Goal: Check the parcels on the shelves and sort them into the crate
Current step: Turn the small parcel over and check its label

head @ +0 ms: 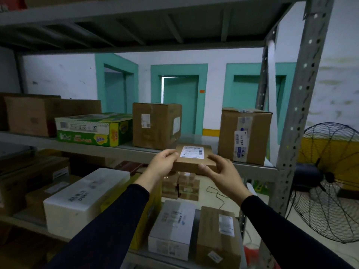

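A small flat brown parcel (194, 162) with a white label on top sits at the front edge of the middle shelf (126, 150). My left hand (164, 164) grips its left edge with curled fingers. My right hand (221, 167) holds its near right corner, thumb on the front face and fingers along the right side. On the same shelf stand a tall brown box (156, 126) just behind the parcel and another labelled brown box (244, 135) to its right. No crate is in view.
A green and yellow carton (93, 129) and large brown boxes (38, 115) fill the shelf's left. The lower shelf holds a white foam box (83, 199), a white parcel (172, 228) and a brown parcel (217, 233). A metal upright (297, 113) and a floor fan (328, 181) stand right.
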{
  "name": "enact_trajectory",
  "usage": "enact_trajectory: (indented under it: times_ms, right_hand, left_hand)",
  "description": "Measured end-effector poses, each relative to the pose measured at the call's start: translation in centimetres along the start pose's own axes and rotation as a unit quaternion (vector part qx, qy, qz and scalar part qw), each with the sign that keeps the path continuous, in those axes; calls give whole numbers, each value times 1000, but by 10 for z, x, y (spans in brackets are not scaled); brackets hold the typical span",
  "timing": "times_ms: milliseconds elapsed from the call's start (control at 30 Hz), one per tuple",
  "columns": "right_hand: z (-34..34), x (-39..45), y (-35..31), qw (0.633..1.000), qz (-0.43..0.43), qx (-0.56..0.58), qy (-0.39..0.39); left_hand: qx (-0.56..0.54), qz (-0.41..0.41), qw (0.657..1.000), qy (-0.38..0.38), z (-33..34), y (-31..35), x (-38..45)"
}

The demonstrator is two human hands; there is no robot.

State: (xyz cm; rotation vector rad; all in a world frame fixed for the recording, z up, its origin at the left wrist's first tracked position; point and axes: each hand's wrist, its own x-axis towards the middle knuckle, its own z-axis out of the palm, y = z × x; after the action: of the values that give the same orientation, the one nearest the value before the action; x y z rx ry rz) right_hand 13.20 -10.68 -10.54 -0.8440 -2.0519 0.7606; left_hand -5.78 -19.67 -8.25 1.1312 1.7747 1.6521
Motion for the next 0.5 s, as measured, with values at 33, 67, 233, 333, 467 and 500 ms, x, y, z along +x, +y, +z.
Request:
enact_trajectory:
  times_ms: [33,67,233,333,467,500]
  right_hand:
    - [1,9,-1,1000,1,-3,8]
    - [2,18,-2,1000,1,-4,15]
    - [21,59,-1,995,18,-72,65]
    - [32,80,0,989,30,-127,75]
    - [48,98,1,971,47,-221,77]
    - [53,101,1,967,54,-237,81]
  left_hand:
    - [15,17,999,-25,-1,0,9]
    - [30,35,998,-50,-3,1,17]
    - [187,112,969,-119,-17,-6,71]
    - [249,141,950,-126,-17,-9,103]
    - [338,173,916,-130,-9,-22,131]
    - [362,185,905,-127,-6,-25,135]
